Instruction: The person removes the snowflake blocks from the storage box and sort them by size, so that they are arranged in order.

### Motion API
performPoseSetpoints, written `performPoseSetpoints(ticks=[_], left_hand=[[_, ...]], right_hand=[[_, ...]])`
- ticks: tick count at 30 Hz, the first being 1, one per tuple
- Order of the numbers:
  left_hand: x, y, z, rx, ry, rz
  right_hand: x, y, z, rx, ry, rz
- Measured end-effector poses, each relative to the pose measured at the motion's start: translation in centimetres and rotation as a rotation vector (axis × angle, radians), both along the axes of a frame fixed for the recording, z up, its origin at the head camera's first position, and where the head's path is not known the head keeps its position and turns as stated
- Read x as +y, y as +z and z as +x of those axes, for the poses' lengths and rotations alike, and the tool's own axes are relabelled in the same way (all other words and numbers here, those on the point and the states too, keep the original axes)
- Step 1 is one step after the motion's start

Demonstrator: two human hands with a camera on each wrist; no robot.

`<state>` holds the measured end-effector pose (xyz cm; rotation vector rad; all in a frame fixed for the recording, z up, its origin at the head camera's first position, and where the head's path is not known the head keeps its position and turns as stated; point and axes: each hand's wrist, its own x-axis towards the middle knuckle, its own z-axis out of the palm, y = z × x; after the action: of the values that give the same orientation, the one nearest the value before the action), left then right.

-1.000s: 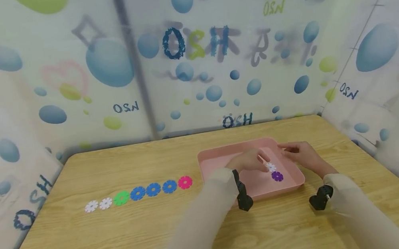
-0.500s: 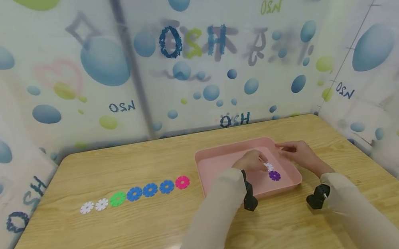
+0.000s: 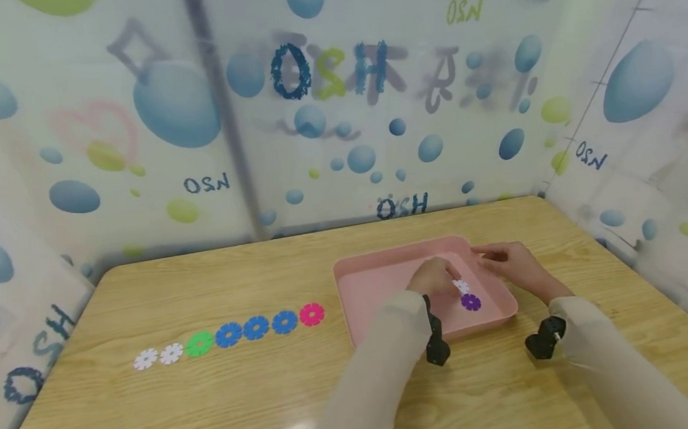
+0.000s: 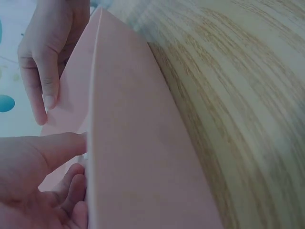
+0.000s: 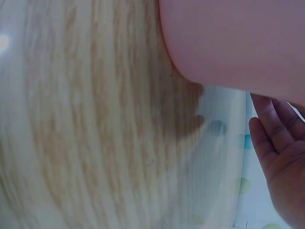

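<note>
A pink tray (image 3: 353,258) stands on the wooden table, with a white notched disc (image 3: 461,287) and a purple one (image 3: 470,302) lying in its right part. My left hand (image 3: 434,278) reaches down into the tray, fingertips on the white disc. In the left wrist view its thumb and curled fingers (image 4: 74,176) come together around a bit of white, partly hidden by the tray wall. My right hand (image 3: 513,264) is at the tray's right rim near the far corner, its fingers fairly straight and touching there.
Left of the tray runs a row of notched discs: two white (image 3: 171,353), a green (image 3: 199,344), three blue (image 3: 256,327) and a pink (image 3: 312,314). A patterned curtain (image 3: 337,139) hangs behind the table (image 3: 245,410).
My left hand has moved slightly right inside the tray, its fingers closing in on the white disc. The right hand stays at the rim. The head view has shifted a little.
</note>
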<state>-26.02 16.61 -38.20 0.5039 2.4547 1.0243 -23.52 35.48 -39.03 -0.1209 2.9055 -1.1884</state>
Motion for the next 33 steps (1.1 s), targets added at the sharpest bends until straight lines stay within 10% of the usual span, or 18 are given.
performPoseSetpoints(ticks=[11,33], left_hand=[[-0.1,0.1,0.3,-0.001,0.103,-0.018],[-0.8,0.0,-0.3,0.006,0.070,0.091]], right_hand=[[-0.3,0.1,-0.2,-0.002,0.011,-0.011],[-0.2,0.3,0.3,-0.002,0.006,0.006]])
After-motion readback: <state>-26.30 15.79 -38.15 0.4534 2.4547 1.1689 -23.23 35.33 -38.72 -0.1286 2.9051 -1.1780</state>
